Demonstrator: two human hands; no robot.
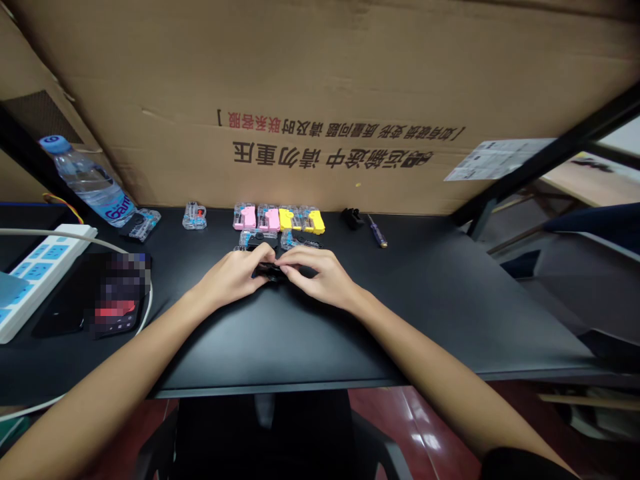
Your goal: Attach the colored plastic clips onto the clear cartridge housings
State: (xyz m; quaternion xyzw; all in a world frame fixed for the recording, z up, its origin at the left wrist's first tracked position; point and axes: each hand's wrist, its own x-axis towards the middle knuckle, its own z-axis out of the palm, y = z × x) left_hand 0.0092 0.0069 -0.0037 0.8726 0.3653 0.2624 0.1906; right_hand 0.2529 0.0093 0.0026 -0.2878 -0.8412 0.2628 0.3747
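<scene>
**Lot: plastics, metal and cardboard, showing mostly smooth finishes**

Desk top is showing smooth matt black; cardboard carton is showing plain brown paper facing; water bottle is gleaming in clear plastic; pink plastic pieces and yellow plastic pieces are sitting glossy on clear plastic cases; power strip is showing smooth white plastic; screwdriver is showing a metal shaft; black plastic piece is looking dark and smooth.

Head-worn view, looking forward and down, close above the left hand and right hand
</scene>
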